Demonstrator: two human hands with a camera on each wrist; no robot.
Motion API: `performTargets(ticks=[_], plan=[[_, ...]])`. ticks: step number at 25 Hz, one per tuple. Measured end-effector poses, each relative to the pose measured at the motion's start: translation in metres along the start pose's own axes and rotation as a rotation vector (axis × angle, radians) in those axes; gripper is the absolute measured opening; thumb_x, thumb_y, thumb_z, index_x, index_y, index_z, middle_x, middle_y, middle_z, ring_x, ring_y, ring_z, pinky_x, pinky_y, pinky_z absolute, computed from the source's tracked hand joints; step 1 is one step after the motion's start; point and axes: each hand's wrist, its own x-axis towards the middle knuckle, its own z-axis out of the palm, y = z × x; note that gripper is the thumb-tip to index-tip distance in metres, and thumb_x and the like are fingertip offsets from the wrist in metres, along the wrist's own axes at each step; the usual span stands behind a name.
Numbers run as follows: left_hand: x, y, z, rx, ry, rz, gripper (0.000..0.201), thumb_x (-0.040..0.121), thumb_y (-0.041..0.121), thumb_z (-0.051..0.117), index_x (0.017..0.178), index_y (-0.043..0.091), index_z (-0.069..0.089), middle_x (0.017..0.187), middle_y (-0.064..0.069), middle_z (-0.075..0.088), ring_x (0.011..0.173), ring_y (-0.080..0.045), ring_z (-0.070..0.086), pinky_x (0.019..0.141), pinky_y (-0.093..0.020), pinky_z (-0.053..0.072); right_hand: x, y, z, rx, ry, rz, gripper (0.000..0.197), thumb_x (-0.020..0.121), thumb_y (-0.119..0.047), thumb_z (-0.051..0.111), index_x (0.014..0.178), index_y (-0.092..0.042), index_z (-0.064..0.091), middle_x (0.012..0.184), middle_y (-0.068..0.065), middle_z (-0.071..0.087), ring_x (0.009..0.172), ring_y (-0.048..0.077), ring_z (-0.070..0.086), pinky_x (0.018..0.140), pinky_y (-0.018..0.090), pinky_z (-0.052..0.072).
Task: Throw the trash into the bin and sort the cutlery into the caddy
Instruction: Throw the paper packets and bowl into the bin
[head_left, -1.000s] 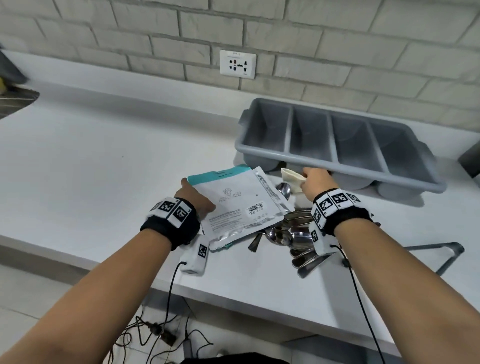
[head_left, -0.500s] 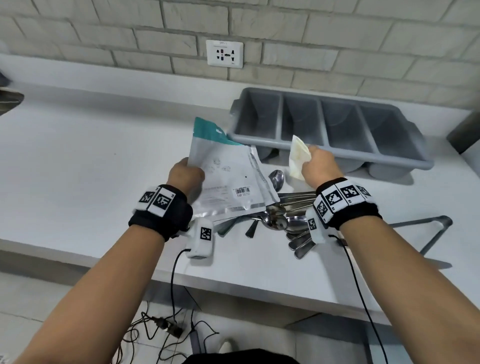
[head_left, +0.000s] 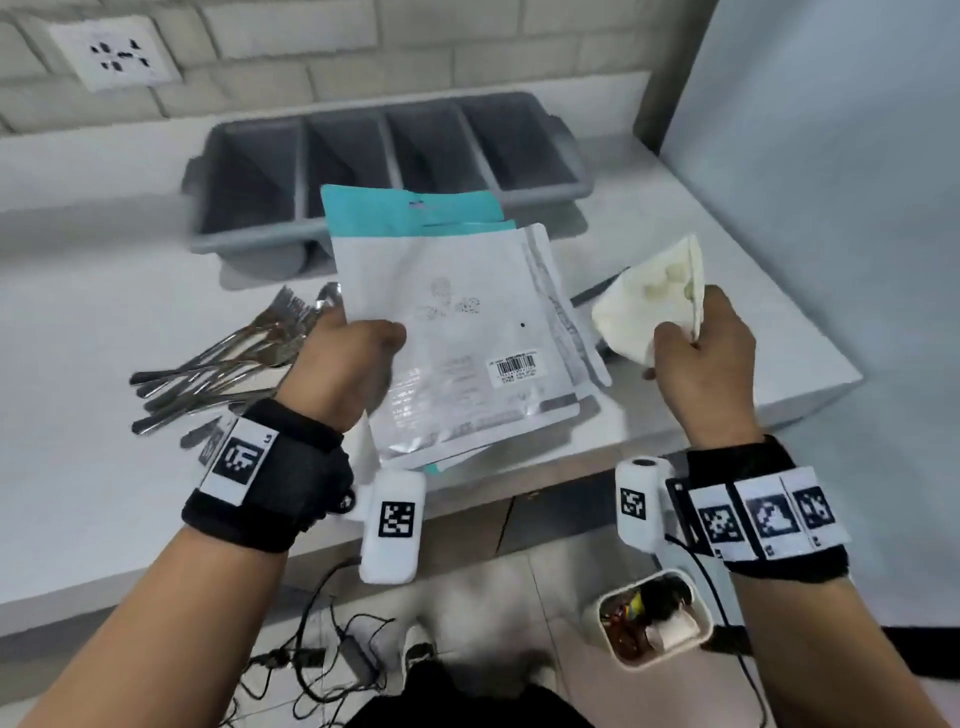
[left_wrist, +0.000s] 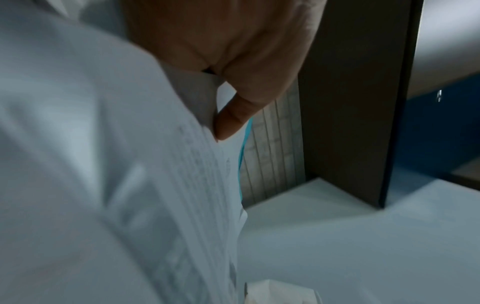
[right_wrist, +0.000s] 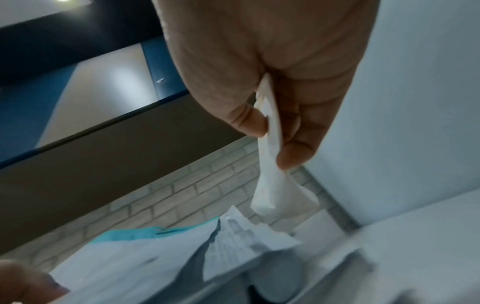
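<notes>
My left hand (head_left: 353, 348) grips a stack of flat white and teal plastic packets (head_left: 457, 332) by their left edge, thumb on top, held up over the counter's front edge. In the left wrist view the thumb (left_wrist: 233, 121) presses on the packets (left_wrist: 103, 164). My right hand (head_left: 696, 348) pinches a crumpled cream wrapper (head_left: 654, 296), which shows between finger and thumb (right_wrist: 270, 127) in the right wrist view. A pile of forks and spoons (head_left: 228, 364) lies on the white counter, left of my left hand. The grey four-slot caddy (head_left: 384, 161) stands behind, its slots empty.
A small cream bin (head_left: 649, 618) holding some trash stands on the floor below the counter's right end, under my right wrist. A pale wall panel (head_left: 831, 156) closes the right side. Cables (head_left: 322, 649) lie on the floor. A wall socket (head_left: 117, 52) is at the back left.
Both hands have lifted the packets and the wrapper off the counter and carried them right, towards the counter's end. The view has swung right and down, so the floor bin now shows.
</notes>
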Motion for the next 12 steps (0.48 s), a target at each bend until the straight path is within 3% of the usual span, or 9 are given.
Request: performTargets(ticks=[2, 3, 5, 6, 7, 9, 12], plan=[[-0.005, -0.018, 0.056, 0.003, -0.149, -0.053, 0.033, 0.067, 0.002, 0.055, 0.1, 0.0, 0.059, 0.089, -0.014, 0.049, 0.072, -0.028, 0.047, 0.066, -0.036, 0.037, -0.012, 0.037, -0.047, 0.011, 0.142, 0.092, 0.037, 0.072, -0.011, 0.04, 0.105, -0.003, 0.055, 0.087, 0.002, 0.059, 0.083, 0.024, 0.056, 0.075, 0.042, 0.054], [-0.01, -0.028, 0.084, 0.034, -0.223, -0.069, 0.037, 0.066, 0.003, 0.054, 0.103, -0.001, 0.059, 0.09, -0.013, 0.049, 0.073, -0.029, 0.045, 0.064, -0.035, 0.036, -0.019, 0.057, -0.069, 0.003, 0.211, 0.137, 0.039, 0.072, -0.011, 0.04, 0.107, -0.003, 0.055, 0.091, 0.003, 0.059, 0.084, 0.024, 0.056, 0.075, 0.041, 0.054], [-0.02, -0.052, 0.135, 0.093, -0.353, -0.088, 0.033, 0.072, -0.003, 0.051, 0.103, 0.003, 0.059, 0.077, -0.011, 0.058, 0.061, -0.025, 0.053, 0.056, -0.022, 0.042, -0.032, 0.1, -0.105, -0.014, 0.307, 0.225, 0.039, 0.071, -0.01, 0.04, 0.107, -0.001, 0.053, 0.091, 0.007, 0.058, 0.082, 0.03, 0.06, 0.073, 0.048, 0.056], [-0.025, -0.068, 0.158, 0.102, -0.411, -0.108, 0.035, 0.073, -0.007, 0.048, 0.105, 0.003, 0.058, 0.077, -0.011, 0.067, 0.064, -0.023, 0.063, 0.059, -0.021, 0.05, -0.04, 0.12, -0.12, -0.038, 0.32, 0.271, 0.04, 0.07, -0.01, 0.04, 0.106, 0.0, 0.053, 0.089, 0.008, 0.057, 0.08, 0.034, 0.061, 0.071, 0.052, 0.056], [-0.028, -0.08, 0.175, 0.128, -0.453, -0.103, 0.041, 0.07, -0.007, 0.048, 0.109, 0.004, 0.058, 0.089, -0.009, 0.072, 0.077, -0.023, 0.07, 0.07, -0.027, 0.057, -0.046, 0.139, -0.128, -0.068, 0.305, 0.316, 0.041, 0.069, -0.011, 0.04, 0.106, 0.001, 0.052, 0.089, 0.01, 0.057, 0.079, 0.037, 0.062, 0.069, 0.052, 0.056], [-0.034, -0.114, 0.214, 0.319, -0.497, -0.081, 0.053, 0.065, 0.002, 0.05, 0.117, 0.012, 0.058, 0.112, -0.01, 0.069, 0.102, -0.027, 0.066, 0.092, -0.043, 0.053, -0.061, 0.181, -0.146, -0.155, 0.251, 0.473, 0.04, 0.07, -0.009, 0.042, 0.108, -0.001, 0.051, 0.093, 0.016, 0.059, 0.085, 0.043, 0.063, 0.073, 0.052, 0.056], [-0.04, -0.165, 0.257, 0.618, -0.498, -0.054, 0.049, 0.08, 0.001, 0.05, 0.127, 0.014, 0.052, 0.122, -0.011, 0.063, 0.11, -0.027, 0.06, 0.098, -0.038, 0.049, -0.089, 0.236, -0.152, -0.212, 0.181, 0.693, 0.038, 0.077, 0.002, 0.048, 0.115, 0.002, 0.05, 0.112, 0.026, 0.061, 0.104, 0.041, 0.057, 0.087, 0.041, 0.05]])
